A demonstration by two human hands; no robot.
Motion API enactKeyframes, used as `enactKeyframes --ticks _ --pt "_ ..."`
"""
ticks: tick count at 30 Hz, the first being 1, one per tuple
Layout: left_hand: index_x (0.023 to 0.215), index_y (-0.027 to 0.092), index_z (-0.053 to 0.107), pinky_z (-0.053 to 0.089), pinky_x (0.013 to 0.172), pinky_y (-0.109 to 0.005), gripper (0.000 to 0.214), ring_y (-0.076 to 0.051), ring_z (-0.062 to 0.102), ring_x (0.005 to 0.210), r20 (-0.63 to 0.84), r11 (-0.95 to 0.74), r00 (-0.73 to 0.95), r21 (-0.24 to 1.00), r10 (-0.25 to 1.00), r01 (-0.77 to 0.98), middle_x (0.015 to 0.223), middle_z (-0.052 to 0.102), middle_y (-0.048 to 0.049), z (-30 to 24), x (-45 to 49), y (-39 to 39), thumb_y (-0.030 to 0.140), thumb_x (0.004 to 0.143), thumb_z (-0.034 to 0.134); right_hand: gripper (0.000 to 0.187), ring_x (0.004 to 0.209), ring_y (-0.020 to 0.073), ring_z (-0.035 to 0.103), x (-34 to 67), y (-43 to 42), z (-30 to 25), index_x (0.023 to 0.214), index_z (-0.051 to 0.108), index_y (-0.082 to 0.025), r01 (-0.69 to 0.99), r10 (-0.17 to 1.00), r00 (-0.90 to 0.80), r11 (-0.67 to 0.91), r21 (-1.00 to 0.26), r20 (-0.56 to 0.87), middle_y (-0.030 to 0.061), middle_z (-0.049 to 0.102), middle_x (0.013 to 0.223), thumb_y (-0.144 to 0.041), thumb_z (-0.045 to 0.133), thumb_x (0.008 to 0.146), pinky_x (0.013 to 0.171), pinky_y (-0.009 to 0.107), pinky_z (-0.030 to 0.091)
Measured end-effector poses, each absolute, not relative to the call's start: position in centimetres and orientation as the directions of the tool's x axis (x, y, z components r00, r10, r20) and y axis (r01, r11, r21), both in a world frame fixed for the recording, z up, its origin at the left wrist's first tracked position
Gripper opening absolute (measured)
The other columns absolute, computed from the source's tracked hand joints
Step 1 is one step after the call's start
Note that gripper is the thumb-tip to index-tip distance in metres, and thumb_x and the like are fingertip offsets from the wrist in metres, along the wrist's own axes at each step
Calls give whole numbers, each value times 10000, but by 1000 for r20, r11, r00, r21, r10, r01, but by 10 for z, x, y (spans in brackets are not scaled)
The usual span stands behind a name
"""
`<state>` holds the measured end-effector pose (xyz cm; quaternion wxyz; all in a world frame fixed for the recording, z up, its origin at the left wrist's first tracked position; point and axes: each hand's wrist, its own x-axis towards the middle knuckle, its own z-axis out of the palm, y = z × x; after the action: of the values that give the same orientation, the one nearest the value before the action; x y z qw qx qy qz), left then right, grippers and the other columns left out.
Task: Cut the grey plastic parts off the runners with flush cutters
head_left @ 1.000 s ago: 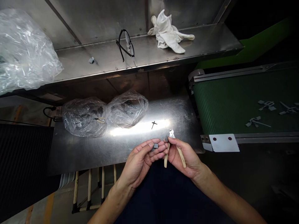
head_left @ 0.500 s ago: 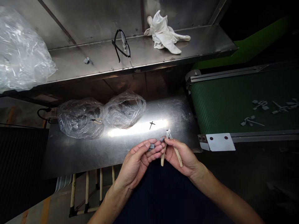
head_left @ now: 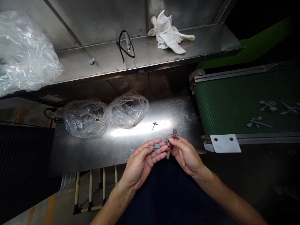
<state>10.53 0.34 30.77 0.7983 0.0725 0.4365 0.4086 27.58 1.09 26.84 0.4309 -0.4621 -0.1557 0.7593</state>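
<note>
Small grey plastic parts (head_left: pixel 157 146) lie on the fingers of my left hand (head_left: pixel 142 162), pinned there by its thumb. My right hand (head_left: pixel 186 153) holds a pair of cutting nippers (head_left: pixel 174 134) with pale handles, jaws pointing up and away from me. Between my right thumb and fingertips another small grey part (head_left: pixel 166 139) is pinched, close to the left fingertips. Just beyond the hands, a thin dark cross-shaped sprue (head_left: pixel 155 125) lies on the metal table (head_left: pixel 98 156).
Two clear plastic bags (head_left: pixel 85 120) stand at the table's back left, with pale-handled nippers (head_left: pixel 100 121) by them. On the shelf above are glasses (head_left: pixel 125 47), white gloves (head_left: pixel 170 34) and a large plastic bag (head_left: pixel 25 56). A green conveyor (head_left: pixel 225 100) at right carries grey sprued parts (head_left: pixel 257 122).
The nippers in my right hand have tilted and turned slightly. My right hand has drawn a little away from my left fingertips. The whole view has shifted slightly.
</note>
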Motion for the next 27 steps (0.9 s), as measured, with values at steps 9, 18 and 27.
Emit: enactKeyframes --ticks 9,18,27 --pt "1079 127 749 606 853 -266 193 -204 737 1009 -622 633 243 541 744 -555 1094 776 -116 309 107 0 145 902 673 193 816 169 554 281 5 269 915 699 -218 -232 909 -116 -417 -879 -400 9 615 862 -410 691 903 766 316 433" --pt "991 126 776 610 776 -212 149 -165 754 896 -630 629 244 510 738 -587 1037 790 -103 303 104 0 139 847 738 198 812 185 565 280 4 269 922 683 -228 -180 926 -119 -376 -909 -359 16 613 851 -423 654 924 757 340 453" --pt "1018 122 769 605 851 -247 174 -210 736 1017 -626 624 228 536 746 -569 1093 778 -118 305 104 0 98 857 709 192 818 194 562 279 6 271 917 680 -230 -176 929 -106 -369 -913 -355 22 612 850 -418 646 926 796 358 458"
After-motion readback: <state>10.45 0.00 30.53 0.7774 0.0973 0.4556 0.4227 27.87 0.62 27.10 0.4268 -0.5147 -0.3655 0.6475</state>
